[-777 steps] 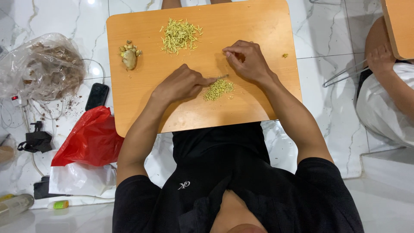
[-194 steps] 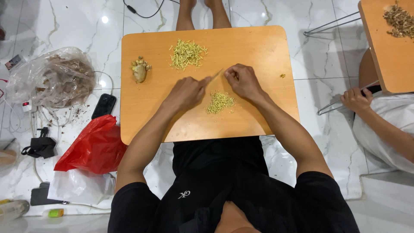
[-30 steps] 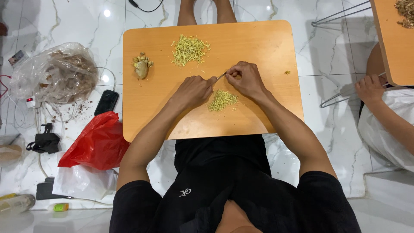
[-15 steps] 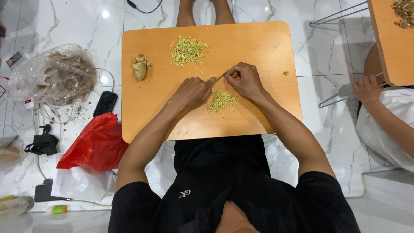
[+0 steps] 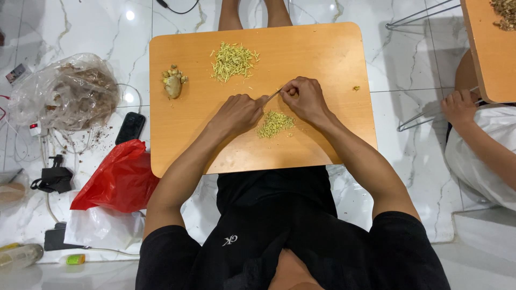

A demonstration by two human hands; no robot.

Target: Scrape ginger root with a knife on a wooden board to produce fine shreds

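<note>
On the wooden bench [image 5: 322, 48], a thin stalk [image 5: 272, 96] is pinched between left hand [image 5: 239, 113] and right hand [image 5: 303, 98], both grips closed; a red bag [image 5: 121, 180] lies left.

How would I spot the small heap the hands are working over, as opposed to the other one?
Start at the orange wooden table over the person's lap. Two heaps of pale yellow-green slivers lie on it; take the small heap just below the left hand and right hand. The larger heap lies toward the far edge, beside a knobbly beige root.
</note>
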